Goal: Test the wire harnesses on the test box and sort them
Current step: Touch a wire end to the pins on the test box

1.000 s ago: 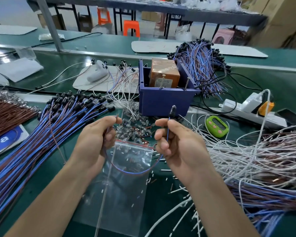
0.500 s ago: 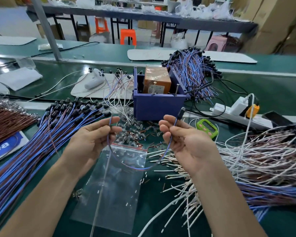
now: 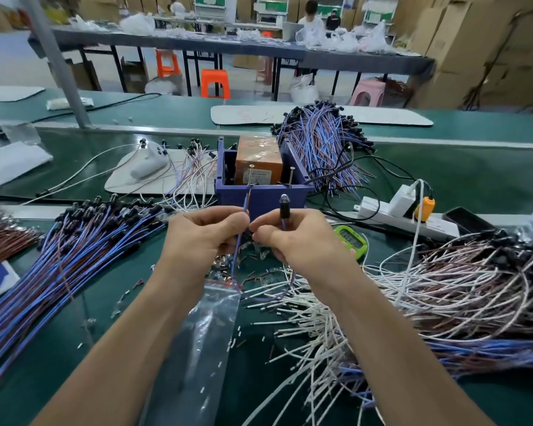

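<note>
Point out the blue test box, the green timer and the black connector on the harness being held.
blue test box [image 3: 231, 196], head view, front wall.
green timer [image 3: 353, 241], head view, display face.
black connector [image 3: 283, 204], head view, barrel below the tip.

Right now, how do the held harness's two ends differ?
The end in the left hand is bare wire, blue and brown; the end in the right hand carries a round-topped black cap. The bare wire is thin, the cap thicker. Both harness ends point up before the blue test box.

Green timer [image 3: 351, 241] nr pwr strip [image 3: 382, 210]; zip bag [image 3: 203, 333] front; orange stools [image 3: 215, 83] bkgd.
</note>
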